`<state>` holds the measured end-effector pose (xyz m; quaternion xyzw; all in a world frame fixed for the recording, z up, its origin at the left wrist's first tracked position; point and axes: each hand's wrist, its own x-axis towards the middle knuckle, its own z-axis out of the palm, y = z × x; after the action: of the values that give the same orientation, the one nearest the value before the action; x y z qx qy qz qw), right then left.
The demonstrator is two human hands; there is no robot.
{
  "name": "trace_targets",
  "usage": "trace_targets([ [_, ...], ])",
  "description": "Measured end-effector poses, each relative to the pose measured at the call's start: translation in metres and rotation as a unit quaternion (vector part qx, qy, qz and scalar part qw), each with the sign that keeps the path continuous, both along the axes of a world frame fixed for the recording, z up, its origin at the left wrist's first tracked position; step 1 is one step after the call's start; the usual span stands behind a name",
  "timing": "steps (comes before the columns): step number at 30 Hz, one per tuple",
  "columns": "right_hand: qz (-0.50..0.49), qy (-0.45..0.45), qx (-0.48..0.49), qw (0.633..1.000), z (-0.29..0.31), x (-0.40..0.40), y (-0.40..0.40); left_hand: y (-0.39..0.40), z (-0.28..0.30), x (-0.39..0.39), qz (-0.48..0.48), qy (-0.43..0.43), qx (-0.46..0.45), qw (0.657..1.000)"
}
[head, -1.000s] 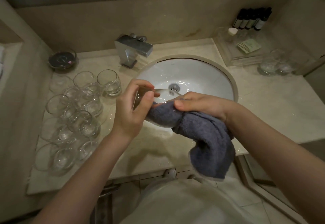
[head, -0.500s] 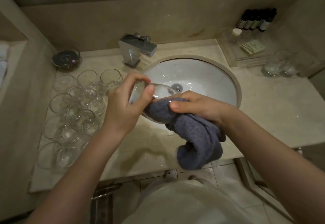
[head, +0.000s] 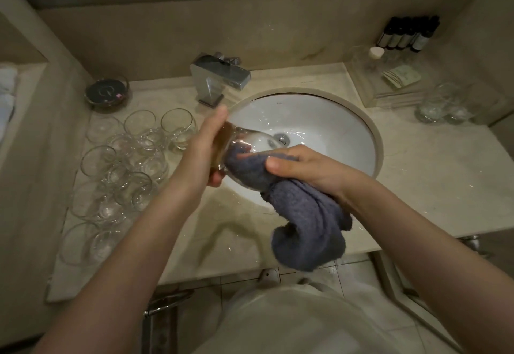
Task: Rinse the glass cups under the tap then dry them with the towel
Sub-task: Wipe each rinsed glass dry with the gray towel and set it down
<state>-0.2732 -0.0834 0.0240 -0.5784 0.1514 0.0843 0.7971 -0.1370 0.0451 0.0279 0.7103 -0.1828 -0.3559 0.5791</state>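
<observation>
- Left hand (head: 204, 149) at frame centre cups the glass cup (head: 244, 145) by its base, fingers wrapped round it, tipped sideways over the sink (head: 347, 120) so drips fall in.
- Right hand (head: 300, 164) pinches the grey towel (head: 303, 220), stuffing it into the cup's mouth to dry inside.
- Other glasses (head: 125, 164) cluster left of frame.

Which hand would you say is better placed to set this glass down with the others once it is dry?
Left, probably. The left hand already grips the glass cup, and the other cups stand on its side; the right hand holds the towel.
</observation>
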Motion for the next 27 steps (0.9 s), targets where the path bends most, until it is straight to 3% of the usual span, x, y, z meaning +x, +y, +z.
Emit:
trace_targets([
  [2,0.012,-0.005,-0.026,1.0,0.004,0.001,-0.001,-0.005,0.004,0.003,-0.016,0.016,0.101,0.995],
  [3,0.023,-0.005,-0.003,1.0,0.004,0.001,-0.003,-0.005,0.004,0.0,-0.004,-0.019,0.094,0.995],
  [5,0.031,-0.008,0.077,0.997,0.002,0.0,-0.007,-0.002,0.001,-0.009,0.035,-0.133,-0.043,0.99],
  [7,0.035,-0.006,0.132,0.991,-0.005,-0.002,-0.01,0.003,-0.008,-0.012,-0.016,-0.273,-0.167,0.947],
  [9,0.054,-0.004,0.148,0.987,-0.011,-0.003,-0.011,0.007,-0.018,-0.006,-0.076,-0.324,-0.198,0.922],
  [11,0.07,0.007,0.146,0.987,-0.012,-0.003,-0.011,0.008,-0.016,0.001,-0.118,-0.273,-0.162,0.941],
  [14,0.081,0.016,0.13,0.988,-0.012,-0.004,-0.013,0.008,-0.003,0.009,-0.167,-0.073,-0.045,0.982],
  [17,0.102,0.026,0.109,0.988,-0.014,-0.002,-0.01,0.004,0.009,0.026,-0.254,0.128,0.092,0.954],
  [22,0.127,0.027,0.102,0.986,-0.018,0.001,-0.005,0.0,0.019,0.04,-0.457,0.172,0.181,0.854],
  [24,0.114,0.024,0.1,0.988,-0.024,0.0,-0.006,0.002,0.02,0.045,-0.482,0.166,0.19,0.839],
  [27,0.078,0.012,0.102,0.992,-0.03,-0.001,-0.006,0.011,0.013,0.057,-0.461,0.186,0.174,0.85],
])
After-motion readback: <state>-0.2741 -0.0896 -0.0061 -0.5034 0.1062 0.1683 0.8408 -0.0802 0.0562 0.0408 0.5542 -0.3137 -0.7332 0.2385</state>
